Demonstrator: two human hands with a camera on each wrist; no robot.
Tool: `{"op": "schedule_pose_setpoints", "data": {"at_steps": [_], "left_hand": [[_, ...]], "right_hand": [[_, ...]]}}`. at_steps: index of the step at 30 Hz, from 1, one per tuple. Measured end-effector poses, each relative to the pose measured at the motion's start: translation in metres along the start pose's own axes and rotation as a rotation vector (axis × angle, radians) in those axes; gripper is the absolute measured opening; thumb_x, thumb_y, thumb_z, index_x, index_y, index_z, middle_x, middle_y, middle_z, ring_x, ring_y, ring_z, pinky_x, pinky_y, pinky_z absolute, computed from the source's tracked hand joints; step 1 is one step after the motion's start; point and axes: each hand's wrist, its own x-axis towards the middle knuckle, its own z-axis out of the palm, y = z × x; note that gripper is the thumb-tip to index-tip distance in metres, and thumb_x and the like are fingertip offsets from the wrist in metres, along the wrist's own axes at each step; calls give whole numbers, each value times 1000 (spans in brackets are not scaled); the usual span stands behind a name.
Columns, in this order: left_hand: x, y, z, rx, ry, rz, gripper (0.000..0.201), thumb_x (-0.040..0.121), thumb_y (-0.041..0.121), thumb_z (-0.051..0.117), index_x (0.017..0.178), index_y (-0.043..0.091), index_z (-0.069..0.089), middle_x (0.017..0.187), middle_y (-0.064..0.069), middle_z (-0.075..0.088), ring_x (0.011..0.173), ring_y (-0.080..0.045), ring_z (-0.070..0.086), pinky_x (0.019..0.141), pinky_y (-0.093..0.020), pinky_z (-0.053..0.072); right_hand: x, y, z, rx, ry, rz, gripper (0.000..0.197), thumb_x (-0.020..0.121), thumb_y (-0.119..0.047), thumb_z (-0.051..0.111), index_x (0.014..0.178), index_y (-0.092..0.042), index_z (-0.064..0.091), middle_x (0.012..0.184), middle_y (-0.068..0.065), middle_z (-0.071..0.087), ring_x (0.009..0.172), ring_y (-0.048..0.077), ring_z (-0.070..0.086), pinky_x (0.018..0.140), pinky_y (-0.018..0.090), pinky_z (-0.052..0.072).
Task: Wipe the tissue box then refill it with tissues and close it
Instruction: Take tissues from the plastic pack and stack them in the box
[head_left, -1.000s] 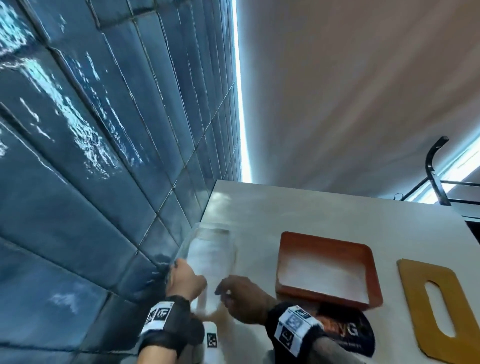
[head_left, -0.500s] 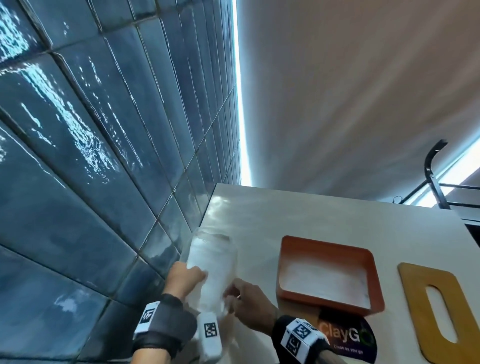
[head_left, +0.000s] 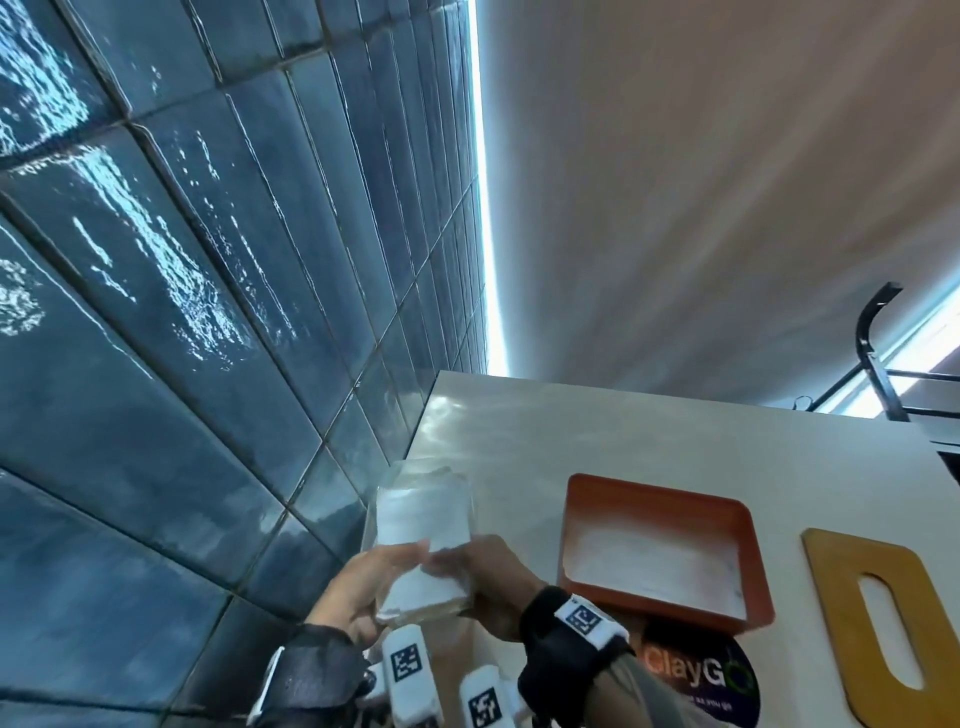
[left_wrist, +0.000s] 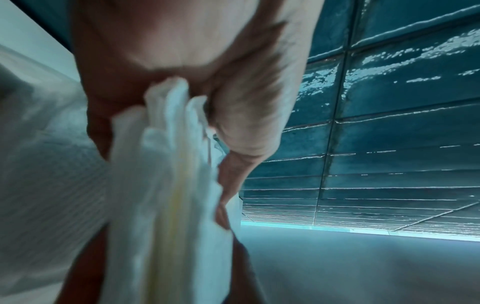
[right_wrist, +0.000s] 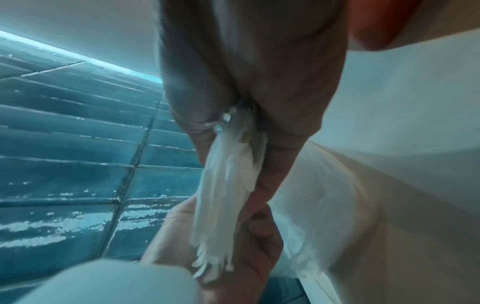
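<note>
We see a stack of tissues (head_left: 423, 582) held between both hands just above the near left corner of the tabletop (head_left: 649, 436), close beside the blue tiled wall (head_left: 208, 312). Its long axis runs away from us, roughly parallel to the wall, with the far end over a clear plastic pack of tissues (head_left: 423, 512) that lies on the tabletop along the same line. In the head view we cannot tell where the held stack ends and the pack begins.

Our left hand (head_left: 358, 590) comes in from the wall side, palm turned toward the stack, thumb on top and fingers curled under it, gripping the near left edge. The left wrist view shows the sheets (left_wrist: 166, 185) edge-on, pinched between thumb and fingers, though it is blurred. Our right hand (head_left: 491, 587) mirrors it from the other side, knuckles up, thumb and fingers closed on the right edge; the right wrist view shows the layered sheets (right_wrist: 226, 195) clamped in that pinch, with the left hand (right_wrist: 233, 257) just beyond.

To the right, apart from the hands, an orange tissue box (head_left: 660, 551) lies open side up with a white layer inside, its long axis across our view. Further right lies a yellow lid (head_left: 893, 623) with an oval slot, flat on the tabletop. A dark round sticker (head_left: 701, 680) sits just in front of the box.
</note>
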Motion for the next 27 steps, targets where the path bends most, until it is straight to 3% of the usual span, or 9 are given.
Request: {"op": "schedule_pose_setpoints", "data": {"at_steps": [2,4,6,11,13,17,21,24,27], "left_hand": [[-8,0,1,-1,8,40,76,49,24,94,113,-6,66,110,-37,69,104,-50,64,107,-63,41],[-16,-1,1,-4,24,78,58,65,24,88,112,-3,68,99,-32,73,88,-48,72,84,-55,60],[-21,-1,0,-68,4,106,58,68,25,87,116,0,67,97,-28,75,79,-44,75,64,-48,63],[-20,21,6,-91,61,218,49,71,15,81,114,-3,68,105,-29,74,98,-45,71,95,-56,54],[-15,32,13,-79,52,262,57,63,3,80,117,-7,65,107,-24,74,98,-39,71,93,-49,56],[-15,35,44,49,-167,313,48,55,-11,72,102,1,74,108,-29,72,89,-37,69,89,-51,54],[-18,28,90,250,-347,321,48,52,-10,73,99,3,75,102,-24,73,90,-35,68,85,-44,51],[-22,20,125,301,-404,320,52,55,-10,71,106,1,72,98,-18,77,86,-32,72,74,-37,59],[-21,13,150,249,-404,300,48,63,-5,78,110,0,71,106,-19,76,95,-36,72,74,-40,61]], "right_hand": [[2,3,0,0,-21,-19,58,65,-3,74,122,4,64,124,29,66,113,44,65,85,47,59],[-2,3,-2,2,-107,-23,53,73,1,69,126,3,63,126,27,65,113,41,65,91,47,56],[-11,2,-9,6,-186,-7,47,81,5,63,128,3,61,121,22,69,106,34,68,89,42,55],[-46,-11,-42,-77,-138,1,43,82,-1,71,124,4,63,109,16,71,93,30,70,76,39,60],[-62,-19,-65,-49,-56,-31,47,79,-6,78,123,5,64,112,18,72,92,31,71,75,38,60],[-97,-38,-114,149,66,-153,47,87,-11,73,130,3,59,133,28,60,125,46,56,112,56,39],[-124,-50,-152,234,166,-288,47,91,-20,71,131,3,60,136,29,57,130,49,48,117,59,30],[-139,-53,-166,257,231,-335,46,95,-22,65,132,3,58,135,28,59,129,48,50,114,58,34],[-151,-52,-177,242,282,-365,43,96,-23,61,132,1,58,131,25,63,123,46,57,113,58,36]]}}
